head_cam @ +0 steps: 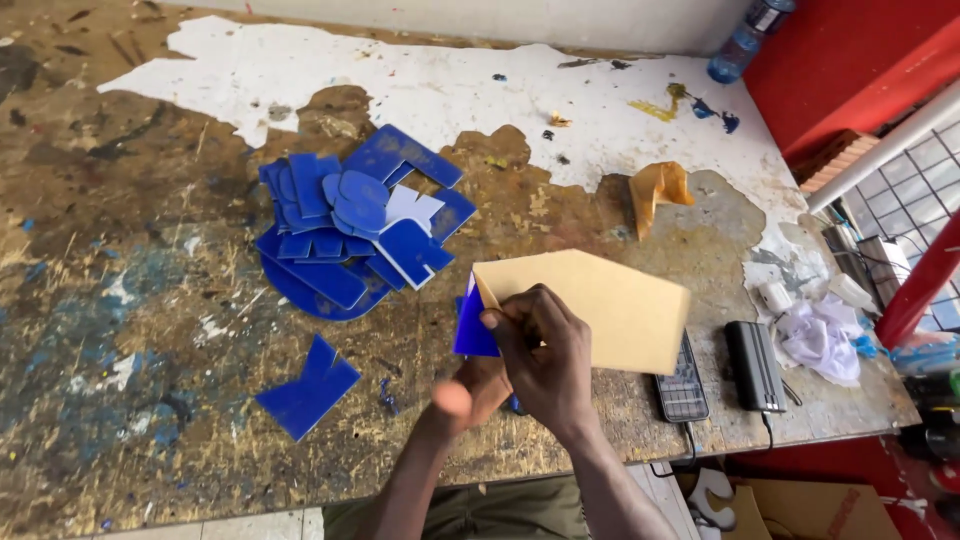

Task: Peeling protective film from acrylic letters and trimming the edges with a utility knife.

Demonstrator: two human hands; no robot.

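Observation:
My right hand [540,360] pinches the corner of a tan paper backing sheet [600,305] and pulls it off a blue acrylic piece [472,330]. Under it, my left hand [468,392] holds that blue piece from below, thumb blurred in front. Only a small blue corner shows; the tan sheet and my hands cover the remainder. A pile of several blue cut acrylic letter shapes [350,225] lies to the upper left. One blue shape [305,390] lies alone to the left of my hands.
Worn, paint-stained wooden table [120,250] with white patches. A crumpled tan peeled backing [655,190] lies beyond. A phone [683,385], a black power bank [755,365] and crumpled white paper [820,335] sit at right. A water bottle [745,40] stands at the far right corner.

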